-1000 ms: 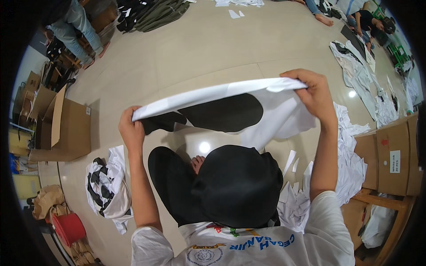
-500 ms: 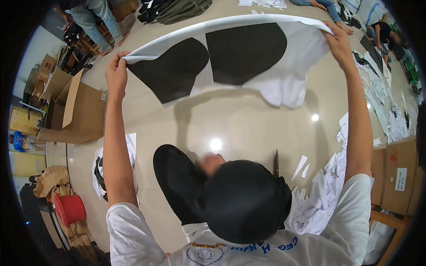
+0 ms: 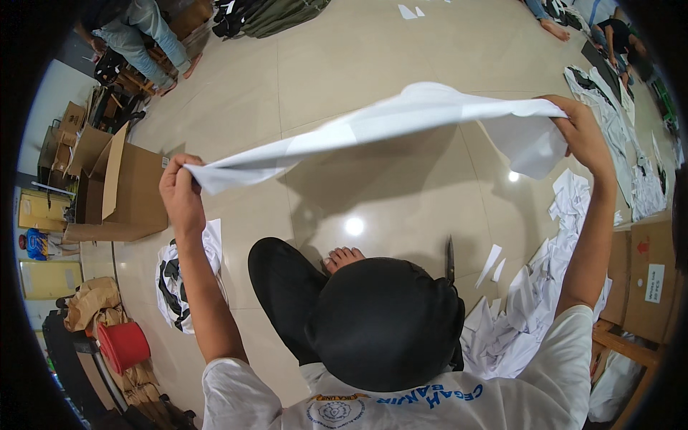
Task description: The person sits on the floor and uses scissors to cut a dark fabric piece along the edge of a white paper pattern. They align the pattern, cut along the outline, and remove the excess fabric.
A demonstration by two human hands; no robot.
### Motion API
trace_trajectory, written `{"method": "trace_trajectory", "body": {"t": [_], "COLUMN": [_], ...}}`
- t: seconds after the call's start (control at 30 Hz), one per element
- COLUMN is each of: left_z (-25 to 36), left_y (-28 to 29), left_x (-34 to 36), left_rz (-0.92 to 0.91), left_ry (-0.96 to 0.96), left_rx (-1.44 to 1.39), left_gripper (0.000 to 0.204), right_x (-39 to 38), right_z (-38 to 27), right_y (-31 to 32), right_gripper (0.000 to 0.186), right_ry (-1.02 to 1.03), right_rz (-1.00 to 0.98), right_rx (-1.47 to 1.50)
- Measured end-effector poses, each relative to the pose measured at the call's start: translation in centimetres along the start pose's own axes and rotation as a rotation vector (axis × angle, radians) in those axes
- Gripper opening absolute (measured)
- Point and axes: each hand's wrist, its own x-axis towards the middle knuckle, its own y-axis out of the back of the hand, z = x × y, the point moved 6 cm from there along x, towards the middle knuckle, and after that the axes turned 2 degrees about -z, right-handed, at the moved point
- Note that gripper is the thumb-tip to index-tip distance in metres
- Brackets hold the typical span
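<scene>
My left hand [image 3: 183, 179] grips the left end of a long white fabric piece [image 3: 380, 122], held stretched across in the air, and my right hand [image 3: 577, 125] grips its right end, where a flap hangs down. Both hands have closed fingers. My black-clad legs [image 3: 283, 290] are folded below, with a bare foot [image 3: 340, 259] showing between them. Beside the right knee, a dark pointed tool [image 3: 449, 258], perhaps scissors, lies on the floor near thin white scraps [image 3: 489, 261].
Open cardboard box [image 3: 140, 193], white-and-black fabric bundle [image 3: 172, 287] and red round container [image 3: 123, 347] at left. White fabric heap [image 3: 530, 301] and closed cartons [image 3: 645, 276] at right. Dark clothing pile [image 3: 265, 18] ahead. Other people [image 3: 143, 43] are at the far corners.
My hands and the fabric rose away from me, showing two black shapes on it, and have since dropped partway. The fabric now billows narrower and those shapes are hidden.
</scene>
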Motion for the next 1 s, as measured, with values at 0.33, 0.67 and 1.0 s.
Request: {"method": "trace_trajectory", "body": {"t": [0.33, 0.67, 1.0], "left_z": [0.2, -20.8, -33.3], "left_y": [2.5, -4.1, -14.0], "left_x": [0.5, 9.3, 6.1], "left_rz": [0.036, 0.141, -0.029], "left_ry": [0.072, 0.25, 0.071], "left_rx": [0.046, 0.567, 0.785], "left_gripper": [0.021, 0.022, 0.062], "right_x": [8.4, 27.8, 25.3], "right_z": [2.7, 6.5, 7.8], "right_y": [4.2, -10.5, -31.0], "right_gripper": [0.037, 0.058, 0.05], "right_ry": [0.129, -0.111, 0.257], "right_rz": [0.087, -0.025, 0.269], "right_rx": [0.383, -0.253, -0.376]}}
